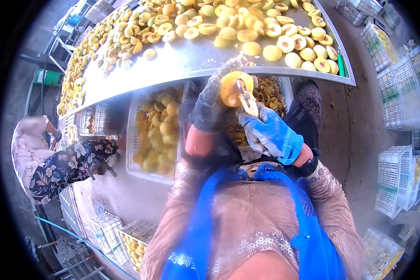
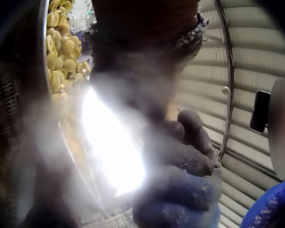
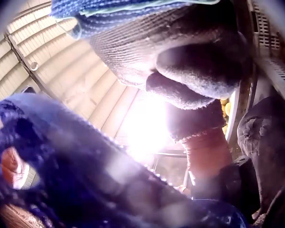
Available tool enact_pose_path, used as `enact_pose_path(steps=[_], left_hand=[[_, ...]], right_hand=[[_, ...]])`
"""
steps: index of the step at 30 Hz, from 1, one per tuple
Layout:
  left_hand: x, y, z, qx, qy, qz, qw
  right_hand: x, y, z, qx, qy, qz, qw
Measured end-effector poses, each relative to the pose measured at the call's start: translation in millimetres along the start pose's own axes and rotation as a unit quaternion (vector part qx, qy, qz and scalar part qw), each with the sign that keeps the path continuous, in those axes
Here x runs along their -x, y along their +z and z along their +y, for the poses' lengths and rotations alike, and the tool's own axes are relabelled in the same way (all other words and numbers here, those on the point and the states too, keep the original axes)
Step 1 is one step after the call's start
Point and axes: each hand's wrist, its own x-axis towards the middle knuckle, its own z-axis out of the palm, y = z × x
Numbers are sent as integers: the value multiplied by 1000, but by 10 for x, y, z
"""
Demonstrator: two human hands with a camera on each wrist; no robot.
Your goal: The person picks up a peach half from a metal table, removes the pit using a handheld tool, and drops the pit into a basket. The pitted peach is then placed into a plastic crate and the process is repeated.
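Observation:
A yellow-orange fruit half (image 1: 233, 88) is held up by the left hand (image 1: 212, 91), in a dark, dirty glove, just below the metal table's front edge. The right hand (image 1: 269, 130), in a blue and grey glove, grips the pale handle (image 1: 251, 106) of a small metal-ended tool, its metal loop (image 1: 241, 87) against the fruit. In the left wrist view the gloved fingers (image 2: 180, 161) are curled, with glare beside them. The right glove (image 3: 180, 66) has its fingers curled in the right wrist view; the tool is hidden there.
Fruit halves cover much of the metal table (image 1: 172, 63). Below stand a crate of yellow fruit (image 1: 130, 158) and a container of dark-centred scraps (image 1: 268, 93). Another person (image 1: 32, 158) is at the left. White crates (image 1: 394, 172) stack at the right.

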Motion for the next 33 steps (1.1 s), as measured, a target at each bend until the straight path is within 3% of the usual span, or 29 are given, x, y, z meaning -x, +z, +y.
enact_pose_path(steps=[1, 5, 6, 7, 9, 11, 12, 14, 15, 16, 17, 20, 21, 24, 27, 30, 33], left_hand=[[-29, 40, 52, -23, 4, -31, 999], [42, 235, 31, -125, -13, 165, 978], [56, 219, -52, -144, 3, 220, 965], [86, 173, -72, -42, 48, 189, 980], [37, 123, -73, -363, 74, 163, 914], [50, 92, -123, -340, 101, 153, 922], [92, 51, -209, -157, 114, 157, 968], [151, 3, -317, -161, 127, 187, 961], [154, 29, -315, -349, 127, 210, 904], [157, 69, -303, -524, 121, 226, 812], [179, 150, -284, -264, 122, 224, 930], [245, 79, -328, -230, 122, 212, 942], [239, 118, -374, -157, 126, 234, 951], [291, 208, -346, -216, 137, 258, 932], [314, 183, -332, -325, 87, 277, 900], [332, 127, -309, -555, 94, 217, 797], [346, 92, -286, -567, 87, 192, 796]], right_hand=[[14, -5, -6, -38, 13, -7, 999], [-4, -65, 54, -79, 6, -57, 995], [-17, -66, 101, -19, -76, -34, 996], [-20, -74, 119, 53, -141, 4, 989], [-23, -42, 99, 172, -225, 80, 956], [-40, -19, 64, 259, -283, 135, 914], [-58, -9, 49, 288, -300, 151, 897], [-105, 17, 34, 334, -325, 177, 867], [-135, 33, 30, 349, -333, 186, 856], [-159, 57, 45, 359, -337, 192, 849], [-175, 77, 58, 366, -339, 200, 843], [-203, 113, 114, 372, -324, 228, 840], [-224, 98, 140, 396, -332, 241, 821], [-270, 29, 225, 360, -316, 220, 850], [-241, 35, 219, 297, -257, 199, 898], [-272, 4, 285, 198, -216, 170, 941], [-264, -14, 287, 169, -200, 153, 953]])
